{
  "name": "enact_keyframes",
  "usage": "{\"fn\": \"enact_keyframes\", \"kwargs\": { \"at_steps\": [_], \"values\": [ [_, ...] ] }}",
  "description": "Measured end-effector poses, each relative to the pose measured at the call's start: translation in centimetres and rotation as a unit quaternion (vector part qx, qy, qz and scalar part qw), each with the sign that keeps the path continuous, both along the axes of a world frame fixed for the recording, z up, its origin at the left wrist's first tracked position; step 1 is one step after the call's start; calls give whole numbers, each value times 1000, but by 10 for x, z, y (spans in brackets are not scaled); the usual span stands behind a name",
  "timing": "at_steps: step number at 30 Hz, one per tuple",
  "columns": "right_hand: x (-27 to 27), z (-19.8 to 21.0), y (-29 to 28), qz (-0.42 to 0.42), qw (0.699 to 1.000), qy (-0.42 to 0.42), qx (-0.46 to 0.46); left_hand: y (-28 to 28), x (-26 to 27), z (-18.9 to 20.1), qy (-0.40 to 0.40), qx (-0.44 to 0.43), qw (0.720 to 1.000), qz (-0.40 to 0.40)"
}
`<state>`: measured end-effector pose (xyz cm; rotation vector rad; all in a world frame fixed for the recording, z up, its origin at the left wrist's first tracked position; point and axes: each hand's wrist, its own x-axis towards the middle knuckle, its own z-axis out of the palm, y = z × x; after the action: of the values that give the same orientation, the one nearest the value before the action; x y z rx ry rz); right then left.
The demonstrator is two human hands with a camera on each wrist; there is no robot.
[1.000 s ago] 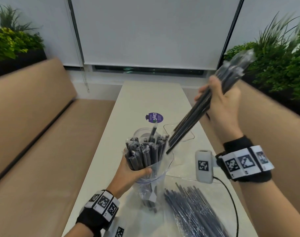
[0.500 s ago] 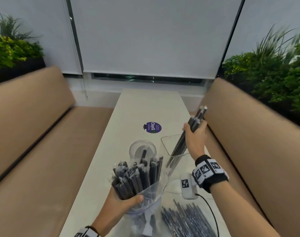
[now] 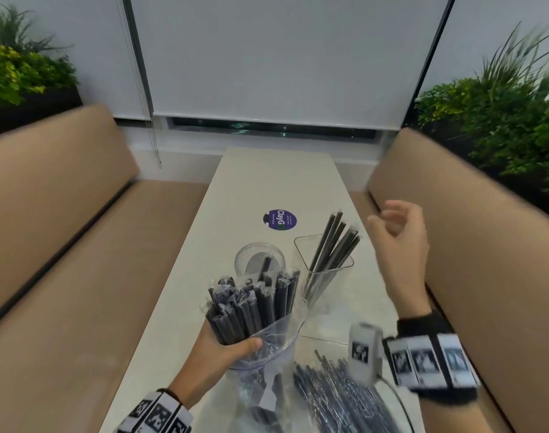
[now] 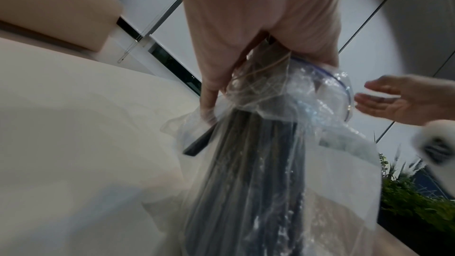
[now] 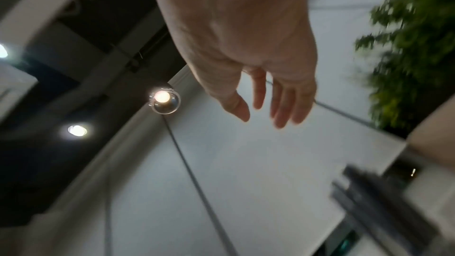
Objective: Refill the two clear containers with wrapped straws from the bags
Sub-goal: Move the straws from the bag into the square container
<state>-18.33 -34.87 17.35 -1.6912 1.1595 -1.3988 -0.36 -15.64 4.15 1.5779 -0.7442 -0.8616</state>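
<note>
While the left hand (image 3: 226, 345) grips a clear plastic bag (image 3: 267, 335) of dark wrapped straws (image 3: 251, 304) upright above the pale long table (image 3: 276, 182), the right hand (image 3: 401, 242) hovers empty, fingers loosely spread, just right of a square clear container (image 3: 324, 270) holding a few leaning straws. Beside it stands a round clear container (image 3: 259, 257) with one straw; another bag of straws (image 3: 338, 398) lies flat near the table's front edge.

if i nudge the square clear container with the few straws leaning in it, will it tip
Probably yes: the square container looks tall and thin-walled, likely light. Its straws lean to one side and stick out well above the rim, so a nudge may topple or slide it.
</note>
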Motion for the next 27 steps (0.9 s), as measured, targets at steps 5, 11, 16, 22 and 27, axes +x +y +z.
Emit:
{"fn": "enact_keyframes", "kwargs": {
  "at_steps": [5,11,16,22,27],
  "values": [
    [23,-65,87,254,943,81,200,-2,-4,4,-11,-19,999,-27],
    [30,-85,88,251,952,145,103,-1,-6,4,-6,-37,998,-42],
    [34,-74,77,259,959,58,102,-1,-8,9,-10,-53,997,-50],
    [36,-36,58,252,965,-44,60,-4,-6,13,-11,-57,997,-45],
    [35,-15,52,321,941,-47,94,-10,-5,19,2,-75,996,-40]
  ]
}}
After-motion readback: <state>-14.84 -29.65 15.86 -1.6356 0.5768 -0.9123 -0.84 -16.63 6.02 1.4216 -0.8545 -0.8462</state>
